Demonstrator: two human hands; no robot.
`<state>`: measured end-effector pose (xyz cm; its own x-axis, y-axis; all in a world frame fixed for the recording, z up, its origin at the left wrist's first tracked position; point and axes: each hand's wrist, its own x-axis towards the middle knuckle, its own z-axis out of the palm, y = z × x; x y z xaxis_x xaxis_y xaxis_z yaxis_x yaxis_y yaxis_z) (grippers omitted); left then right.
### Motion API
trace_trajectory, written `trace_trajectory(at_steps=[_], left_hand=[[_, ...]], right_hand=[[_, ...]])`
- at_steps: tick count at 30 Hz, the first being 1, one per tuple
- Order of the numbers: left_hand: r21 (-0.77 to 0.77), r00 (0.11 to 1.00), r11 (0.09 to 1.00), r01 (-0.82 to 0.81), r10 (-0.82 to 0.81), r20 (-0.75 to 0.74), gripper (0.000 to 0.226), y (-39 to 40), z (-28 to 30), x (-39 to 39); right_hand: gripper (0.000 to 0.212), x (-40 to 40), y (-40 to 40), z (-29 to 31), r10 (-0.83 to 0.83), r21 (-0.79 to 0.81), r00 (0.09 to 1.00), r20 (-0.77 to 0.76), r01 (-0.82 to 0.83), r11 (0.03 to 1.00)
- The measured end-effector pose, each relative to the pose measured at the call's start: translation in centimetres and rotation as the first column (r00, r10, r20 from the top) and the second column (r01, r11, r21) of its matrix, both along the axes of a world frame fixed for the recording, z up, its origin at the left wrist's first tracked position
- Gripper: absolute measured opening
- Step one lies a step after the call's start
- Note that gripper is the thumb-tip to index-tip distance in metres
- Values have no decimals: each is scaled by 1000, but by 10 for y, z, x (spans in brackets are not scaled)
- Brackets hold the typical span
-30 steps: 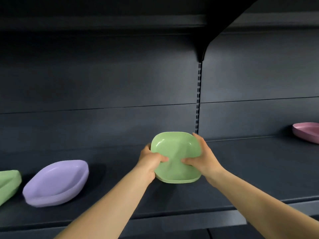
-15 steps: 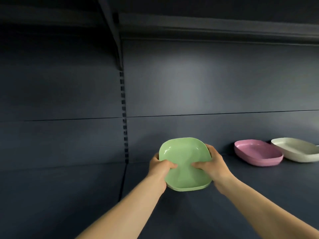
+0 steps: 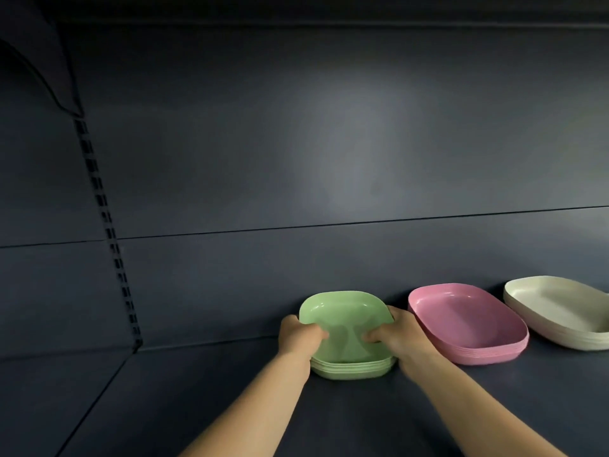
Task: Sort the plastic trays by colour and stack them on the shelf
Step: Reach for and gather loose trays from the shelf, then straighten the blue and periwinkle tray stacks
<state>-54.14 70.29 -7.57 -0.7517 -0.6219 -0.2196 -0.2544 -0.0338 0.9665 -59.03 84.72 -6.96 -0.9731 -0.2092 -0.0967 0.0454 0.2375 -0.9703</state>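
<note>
Since half a second ago the green stack of trays [image 3: 346, 324] has travelled rightward along the shelf [image 3: 197, 407] with both hands, and it now sits just beside the pink stack [image 3: 468, 324], where before a clear gap lay between them; the view has swung right too, so the slotted upright [image 3: 108, 232] now stands far to the left. The left hand [image 3: 298, 336] grips the green stack's left side, thumb curled over the rim into the top tray and its fingers hidden beneath. The right hand [image 3: 400, 336] grips the right side the same way, thumb hooked inside the rim, its back lying close to the pink stack's near-left corner; whether it touches that stack cannot be told. The green stack's lower edge lies low at the shelf surface, though whether it fully rests there is not clear. It shows several nested rims along its front edge. Right of the pink stack, slightly apart, sits a cream stack [image 3: 560, 311], partly cut off by the right border. All three stacks stand near the dark back panel [image 3: 329, 143].
</note>
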Motion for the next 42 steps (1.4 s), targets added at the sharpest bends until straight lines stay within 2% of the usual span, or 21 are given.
trace_trajectory(at_steps=[10,14,16,19,22,25,28,30,33,36,42], left_hand=[[-5,1000,1000,-16,16,4,36,-1,-8,-7],[0,995,997,78,-78,57,43,-4,6,4],[11,977,980,199,-199,76,42,-17,17,15],[-153,946,936,319,-303,116,33,-47,38,46],[-415,927,830,372,-312,206,55,-88,62,92],[-646,893,617,448,-285,348,57,-130,84,153],[-794,883,388,468,-187,430,55,-176,99,226],[-829,877,289,479,-121,465,51,-210,104,277],[-846,871,228,483,-23,491,48,-269,103,354],[-861,872,188,472,46,488,50,-323,104,429],[-862,857,219,457,151,493,52,-413,105,548]], right_hand=[[30,-13,0,-6,39,112,999,-29,-36,993],[34,-6,2,1,34,194,996,-82,-18,981],[37,1,1,11,53,349,974,-222,28,937],[69,19,-10,31,172,628,904,-391,126,768],[76,60,-39,57,271,691,832,-484,173,702],[73,113,-84,77,374,719,748,-548,193,668],[72,177,-140,89,474,744,696,-540,132,655],[74,225,-180,93,527,752,672,-521,68,656],[76,299,-241,92,602,759,617,-507,-12,651],[76,366,-296,89,661,776,541,-519,-26,630],[73,464,-380,86,722,789,453,-523,-64,611]])
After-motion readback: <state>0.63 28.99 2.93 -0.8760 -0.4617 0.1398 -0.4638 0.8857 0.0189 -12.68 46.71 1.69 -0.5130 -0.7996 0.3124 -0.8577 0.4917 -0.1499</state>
